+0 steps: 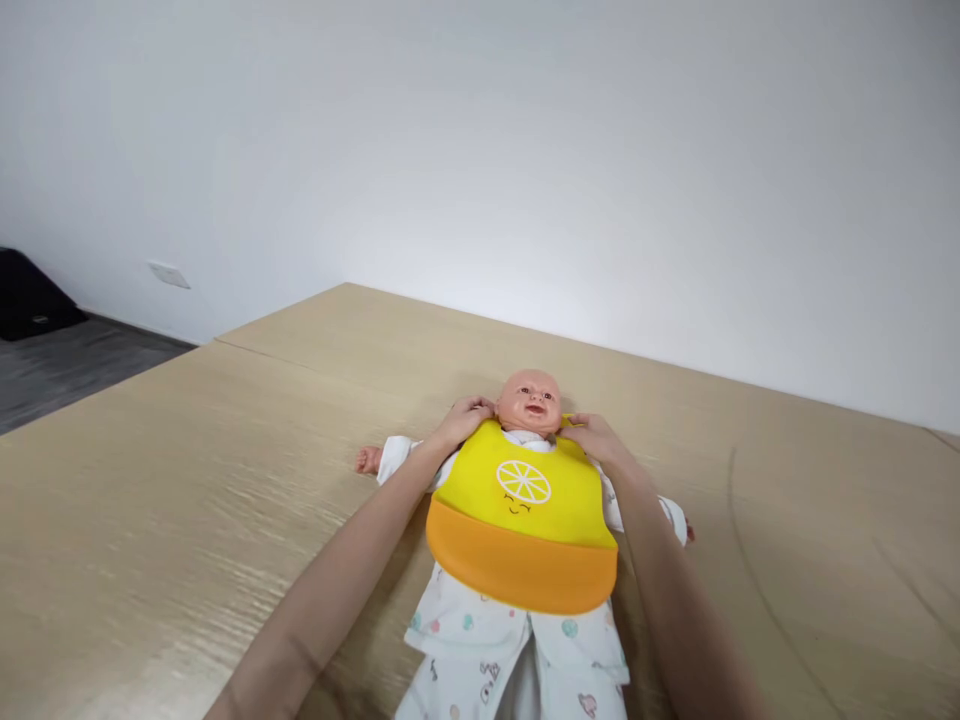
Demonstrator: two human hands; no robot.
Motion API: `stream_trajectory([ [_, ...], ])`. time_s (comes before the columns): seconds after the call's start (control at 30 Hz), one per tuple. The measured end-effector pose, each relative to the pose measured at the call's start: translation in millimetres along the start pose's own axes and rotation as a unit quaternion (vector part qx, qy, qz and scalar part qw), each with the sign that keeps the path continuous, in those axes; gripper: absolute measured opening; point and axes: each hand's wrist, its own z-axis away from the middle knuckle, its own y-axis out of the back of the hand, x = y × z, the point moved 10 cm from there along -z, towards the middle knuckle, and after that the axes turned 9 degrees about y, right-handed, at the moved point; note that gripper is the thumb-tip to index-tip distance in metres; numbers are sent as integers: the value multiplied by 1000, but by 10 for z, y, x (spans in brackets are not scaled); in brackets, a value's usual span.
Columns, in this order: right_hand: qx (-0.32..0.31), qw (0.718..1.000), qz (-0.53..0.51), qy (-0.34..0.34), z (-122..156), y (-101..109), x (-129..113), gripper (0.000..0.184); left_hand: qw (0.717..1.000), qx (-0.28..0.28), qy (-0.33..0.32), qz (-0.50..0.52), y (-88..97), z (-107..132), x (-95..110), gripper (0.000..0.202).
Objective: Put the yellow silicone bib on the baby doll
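A baby doll (pixel 529 402) lay face-up on the wooden tabletop (pixel 187 480), wearing a yellow and orange bib (pixel 523 520). The left hand (pixel 466 418) and right hand (pixel 591 436) rested at its neck, fingers pinched together on the bib's collar ends either side.

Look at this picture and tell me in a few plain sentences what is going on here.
A baby doll in a white printed suit lies on its back on a wooden table, with a yellow and orange bib laid over its chest. A person's bare hands are at the doll's neck: the right hand pinches the bib's strap end, while the left hand curls beside the other ear, its grip hidden.
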Motion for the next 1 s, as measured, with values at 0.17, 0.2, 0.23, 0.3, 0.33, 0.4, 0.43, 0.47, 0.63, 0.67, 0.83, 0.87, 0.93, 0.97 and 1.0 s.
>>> stream_trajectory([
  [0.17, 8, 991, -130, -28, -81, -48, 141, 18, 1000, 6, -7, -30, 17, -19, 6, 17],
  [0.2, 14, 986, -165, -22, -93, -51, 148, 20, 999, 11, -9, -37, 25, -9, 22, 17],
  [0.23, 23, 980, -196, -13, -101, -46, 150, 22, 999, 15, -11, -44, 32, 4, 42, 17],
  [0.3, 40, 969, -243, 9, -106, -24, 131, 25, 998, 21, -10, -53, 41, 30, 73, 17],
  [0.33, 42, 963, -266, 22, -102, -20, 106, 26, 998, 21, -10, -53, 42, 41, 84, 17],
  [0.4, 33, 946, -319, 55, -83, -26, 14, 28, 999, 17, -11, -47, 33, 53, 98, 17],
  [0.43, 24, 935, -347, 74, -68, -35, -45, 29, 999, 14, -13, -43, 29, 54, 102, 17],
  [0.47, 14, 925, -370, 89, -51, -42, -99, 29, 999, 13, -16, -41, 26, 53, 104, 16],
  [0.63, 62, 906, -399, 126, -4, 74, -134, 35, 999, 16, -16, -40, 32, 25, 71, 17],
  [0.67, 79, 902, -404, 130, -3, 106, -114, 38, 999, 17, -12, -42, 35, 21, 59, 17],
  [0.83, 61, 888, -434, 138, -34, 84, -77, 35, 999, 20, -6, -43, 39, 28, 59, 20],
  [0.87, 59, 886, -440, 133, -43, 77, -63, 32, 999, 21, -6, -42, 39, 31, 64, 20],
  [0.93, 77, 886, -441, 120, -56, 98, -14, 28, 999, 21, -6, -46, 38, 36, 72, 19],
  [0.97, 89, 889, -436, 110, -60, 111, 15, 29, 999, 21, -7, -48, 36, 38, 78, 19],
  [1.0, 94, 893, -428, 102, -63, 114, 35, 30, 998, 21, -9, -51, 34, 39, 84, 19],
])
